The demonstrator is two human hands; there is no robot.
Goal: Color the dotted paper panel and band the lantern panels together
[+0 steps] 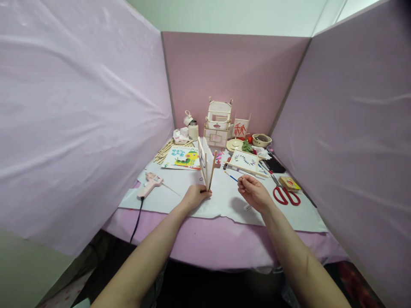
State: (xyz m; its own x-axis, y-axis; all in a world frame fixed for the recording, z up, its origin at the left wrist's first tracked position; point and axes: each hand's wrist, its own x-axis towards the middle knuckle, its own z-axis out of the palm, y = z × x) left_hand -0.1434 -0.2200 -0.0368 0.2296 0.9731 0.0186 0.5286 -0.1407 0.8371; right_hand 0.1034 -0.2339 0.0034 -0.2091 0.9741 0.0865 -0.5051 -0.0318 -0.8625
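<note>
From the head camera I see my left hand [194,196] gripping the bottom of an upright wooden-framed white paper panel [206,163] above the white paper sheet [224,201] on the pink table. My right hand [253,192] hovers just beside it, fingers loosely curled, holding nothing I can make out. Red-handled scissors [285,194] lie to its right, a pink glue gun [149,184] to the left.

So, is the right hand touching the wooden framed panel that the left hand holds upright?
Apart. The head view shows white paper between the right hand and the wooden framed panel, gripped by the left hand.
</note>
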